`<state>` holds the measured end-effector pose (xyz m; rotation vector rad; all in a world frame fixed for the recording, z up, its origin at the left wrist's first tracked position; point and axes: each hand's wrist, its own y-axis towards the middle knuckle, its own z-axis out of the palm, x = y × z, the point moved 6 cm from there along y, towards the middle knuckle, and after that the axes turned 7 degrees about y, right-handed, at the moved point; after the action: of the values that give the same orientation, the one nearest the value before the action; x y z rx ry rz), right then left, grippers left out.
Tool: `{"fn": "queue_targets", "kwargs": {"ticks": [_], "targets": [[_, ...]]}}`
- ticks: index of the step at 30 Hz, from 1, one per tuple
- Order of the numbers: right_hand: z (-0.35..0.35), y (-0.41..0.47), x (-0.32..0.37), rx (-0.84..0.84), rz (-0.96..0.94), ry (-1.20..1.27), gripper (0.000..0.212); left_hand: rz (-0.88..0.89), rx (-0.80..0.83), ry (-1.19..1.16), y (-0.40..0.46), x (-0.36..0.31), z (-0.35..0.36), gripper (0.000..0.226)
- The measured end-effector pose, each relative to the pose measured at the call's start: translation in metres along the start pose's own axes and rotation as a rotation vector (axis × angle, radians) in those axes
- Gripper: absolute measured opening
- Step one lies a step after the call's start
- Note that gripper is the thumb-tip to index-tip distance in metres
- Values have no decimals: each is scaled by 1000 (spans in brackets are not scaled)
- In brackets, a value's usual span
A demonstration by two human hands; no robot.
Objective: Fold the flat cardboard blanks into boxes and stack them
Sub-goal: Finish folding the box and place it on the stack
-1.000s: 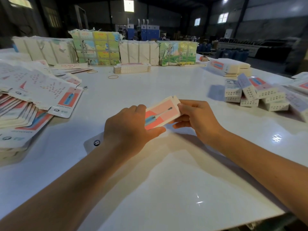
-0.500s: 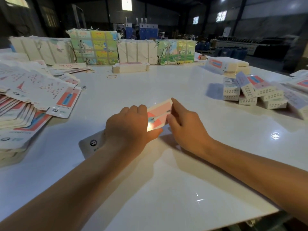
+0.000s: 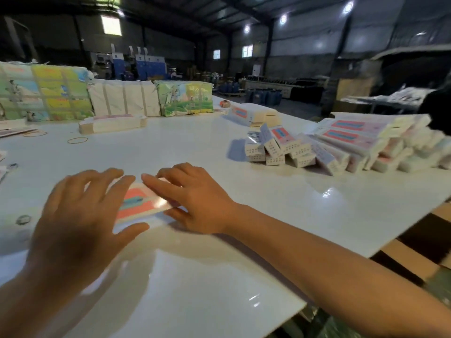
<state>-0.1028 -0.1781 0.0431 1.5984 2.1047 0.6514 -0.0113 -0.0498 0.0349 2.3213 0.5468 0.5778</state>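
Left hand (image 3: 80, 211) spread, fingers straight, laid over near end of cardboard blank (image 3: 140, 203); likely pinned flat for creasing. Right hand (image 3: 195, 201) open, fingertips pressed on far edge. Blank seen flat on counter (image 3: 244, 252) between both hands: glossy, pink panel, teal stripe. Beyond right, folded boxes (image 3: 280, 150) heaped loosely.

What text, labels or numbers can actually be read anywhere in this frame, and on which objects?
None can be read.
Flat cardboard blank with red and blue panel under both hands: print blurred.
Pile of folded white boxes: rows of small marks, too small.
Colourful wrapped bundles: pictures only, lettering illegible.
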Motion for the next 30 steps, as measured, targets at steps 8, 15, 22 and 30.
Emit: {"fn": "queue_targets", "kwargs": {"ticks": [8,15,22,30], "targets": [[-118,-43,-169,-401,739,-360,44,89,146,-276,-29,0,60,49],[-159,-218,-293,88,1477,-632,43,131,45,-286,-16,-21,18,40],[-164,-146,-270,-136,1283,-583,39,18,388,-218,-15,-35,-9,39],[-47,9,-60,-125,462,-4,17,-73,464,-227,-21,-27,6,34]]}}
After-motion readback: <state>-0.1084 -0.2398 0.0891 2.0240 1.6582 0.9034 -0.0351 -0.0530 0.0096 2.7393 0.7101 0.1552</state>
